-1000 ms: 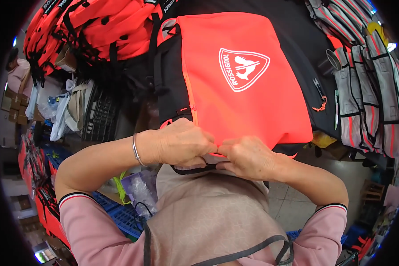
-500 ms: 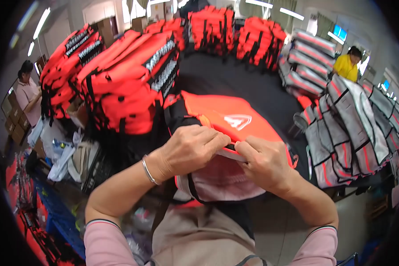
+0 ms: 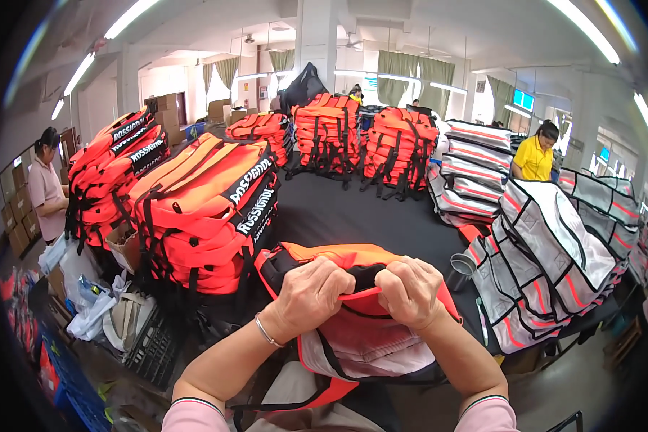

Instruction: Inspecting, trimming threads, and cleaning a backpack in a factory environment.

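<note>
A red-orange bag (image 3: 353, 252) is at the table's near edge, in front of my body. My left hand (image 3: 311, 294) is closed on the bag's rim, left of the middle, with a metal bangle (image 3: 266, 330) on the wrist. On the right, my right hand (image 3: 410, 291) grips the same rim with bent fingers. Between the two fists a dark opening shows behind the red edge. Below it hangs a pale greyish-pink panel (image 3: 371, 345) with black binding. A strap of red and black trails from the bag's lower left over my lap.
Tall stacks of red-orange bags (image 3: 194, 245) stand left and at the back of the black table (image 3: 338, 205). Grey-white bags with red stripes (image 3: 547, 259) pile up on the right, beside a metal cup (image 3: 462, 266). A black crate (image 3: 147, 345) sits lower left. Other people work farther off.
My view has tilted up, showing more of the room. My hands have moved slightly apart, and the bag's mouth gapes wider. The white emblem on its front is out of sight.
</note>
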A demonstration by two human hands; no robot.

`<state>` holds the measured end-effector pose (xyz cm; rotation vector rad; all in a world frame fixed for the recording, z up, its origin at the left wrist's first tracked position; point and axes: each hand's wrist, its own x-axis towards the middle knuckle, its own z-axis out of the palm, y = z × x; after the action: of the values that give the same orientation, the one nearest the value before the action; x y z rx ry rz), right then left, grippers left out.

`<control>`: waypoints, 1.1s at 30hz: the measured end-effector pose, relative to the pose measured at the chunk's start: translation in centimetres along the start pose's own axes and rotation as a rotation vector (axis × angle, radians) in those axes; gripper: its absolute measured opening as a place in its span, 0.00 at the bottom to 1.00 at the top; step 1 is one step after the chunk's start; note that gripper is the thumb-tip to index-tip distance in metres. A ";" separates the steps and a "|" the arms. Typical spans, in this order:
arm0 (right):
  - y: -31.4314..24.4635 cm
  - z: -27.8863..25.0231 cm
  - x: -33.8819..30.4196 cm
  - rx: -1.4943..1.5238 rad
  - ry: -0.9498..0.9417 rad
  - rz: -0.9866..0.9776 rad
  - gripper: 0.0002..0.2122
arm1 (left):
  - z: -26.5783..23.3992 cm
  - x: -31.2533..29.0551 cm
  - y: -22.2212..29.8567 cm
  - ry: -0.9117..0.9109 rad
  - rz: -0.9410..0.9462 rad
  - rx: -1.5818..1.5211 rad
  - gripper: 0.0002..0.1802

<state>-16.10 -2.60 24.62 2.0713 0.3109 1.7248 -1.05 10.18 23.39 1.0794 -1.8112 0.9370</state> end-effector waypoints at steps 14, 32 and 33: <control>-0.7 0.6 1.6 0.020 0.059 0.036 0.10 | -0.1 -1.5 1.3 0.251 -0.074 0.005 0.19; 3.8 -6.7 -5.9 -0.281 -0.332 0.683 0.11 | -5.3 3.3 -3.1 -0.065 -0.340 0.173 0.39; 5.2 -7.5 -5.7 -0.248 -0.264 0.670 0.10 | -5.5 4.2 -3.0 -0.034 -0.232 0.175 0.43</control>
<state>-25.08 -8.33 22.97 2.3174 -0.7168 1.6671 1.88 12.60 29.90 1.3891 -1.6103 0.9534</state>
